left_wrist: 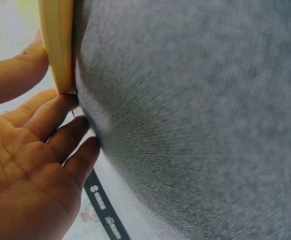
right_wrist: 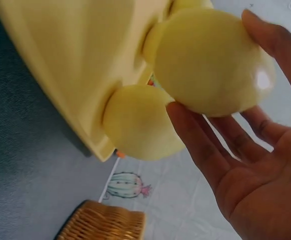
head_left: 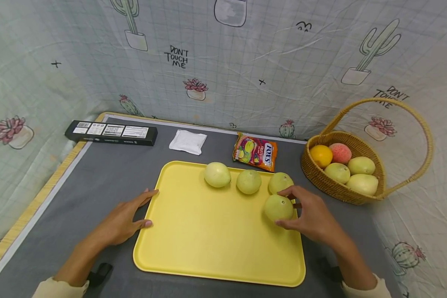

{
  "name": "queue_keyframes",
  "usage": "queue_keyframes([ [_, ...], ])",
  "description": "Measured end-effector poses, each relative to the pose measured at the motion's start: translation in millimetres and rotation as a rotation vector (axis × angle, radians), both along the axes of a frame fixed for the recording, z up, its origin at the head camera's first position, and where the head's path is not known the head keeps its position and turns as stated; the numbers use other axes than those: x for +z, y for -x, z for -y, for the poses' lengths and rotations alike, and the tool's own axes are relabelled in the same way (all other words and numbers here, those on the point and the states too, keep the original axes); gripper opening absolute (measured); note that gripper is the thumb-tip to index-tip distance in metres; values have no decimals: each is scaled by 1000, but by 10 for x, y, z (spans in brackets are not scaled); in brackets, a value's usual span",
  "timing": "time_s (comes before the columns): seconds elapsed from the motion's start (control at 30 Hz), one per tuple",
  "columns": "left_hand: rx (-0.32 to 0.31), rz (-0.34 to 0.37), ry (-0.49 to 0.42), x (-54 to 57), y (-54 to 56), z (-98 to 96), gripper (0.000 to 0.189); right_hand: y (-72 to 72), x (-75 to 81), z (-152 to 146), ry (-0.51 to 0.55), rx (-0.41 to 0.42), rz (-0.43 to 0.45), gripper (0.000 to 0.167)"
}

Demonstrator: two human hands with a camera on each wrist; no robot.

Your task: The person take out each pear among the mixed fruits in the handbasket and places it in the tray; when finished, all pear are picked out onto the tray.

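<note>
My right hand [head_left: 313,215] grips a round pale green fruit [head_left: 278,208], thumb on the near side and fingers on the far side, over the right part of the yellow tray [head_left: 216,240]. In the right wrist view the held fruit [right_wrist: 210,60] sits between thumb and fingertips. Just behind it lies a second green fruit [head_left: 281,182]. Two more, a middle one [head_left: 248,182] and a paler left one [head_left: 217,174], lie along the tray's far edge. My left hand [head_left: 121,221] rests against the tray's left rim, thumb and forefinger spread and touching the rim.
A wicker basket [head_left: 333,188] with a tall handle holds several fruits at the right. Behind the tray lie an orange-and-purple candy packet [head_left: 255,152], a white packet [head_left: 188,141] and a long black box [head_left: 111,133]. A patterned cloth [head_left: 223,62] hangs behind the grey table.
</note>
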State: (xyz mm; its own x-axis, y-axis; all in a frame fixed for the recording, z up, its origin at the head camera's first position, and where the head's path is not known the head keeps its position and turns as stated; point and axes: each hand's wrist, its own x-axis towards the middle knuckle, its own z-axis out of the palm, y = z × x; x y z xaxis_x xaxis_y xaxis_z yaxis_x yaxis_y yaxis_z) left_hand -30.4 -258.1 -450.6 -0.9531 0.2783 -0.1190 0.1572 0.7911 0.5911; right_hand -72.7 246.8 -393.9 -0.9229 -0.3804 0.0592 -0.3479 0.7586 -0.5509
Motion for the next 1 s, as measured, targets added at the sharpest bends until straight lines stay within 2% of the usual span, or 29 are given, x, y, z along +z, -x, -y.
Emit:
queue_keyframes([
  [0.27, -3, -9, 3, -1, 4, 6, 88, -10, -68, -40, -14, 45, 47, 65],
  [0.6, -2, -6, 3, 5, -1, 1, 88, 16, -193, -83, -16, 44, 83, 69],
  [0.8, -6, -4, 3, 4, 0, -2, 87, -6, -122, -152, -4, 72, 87, 73],
  [1.0, -4, 5, -4, 14, -1, -6, 88, 15, 19, -236, -11, 58, 5, 72],
])
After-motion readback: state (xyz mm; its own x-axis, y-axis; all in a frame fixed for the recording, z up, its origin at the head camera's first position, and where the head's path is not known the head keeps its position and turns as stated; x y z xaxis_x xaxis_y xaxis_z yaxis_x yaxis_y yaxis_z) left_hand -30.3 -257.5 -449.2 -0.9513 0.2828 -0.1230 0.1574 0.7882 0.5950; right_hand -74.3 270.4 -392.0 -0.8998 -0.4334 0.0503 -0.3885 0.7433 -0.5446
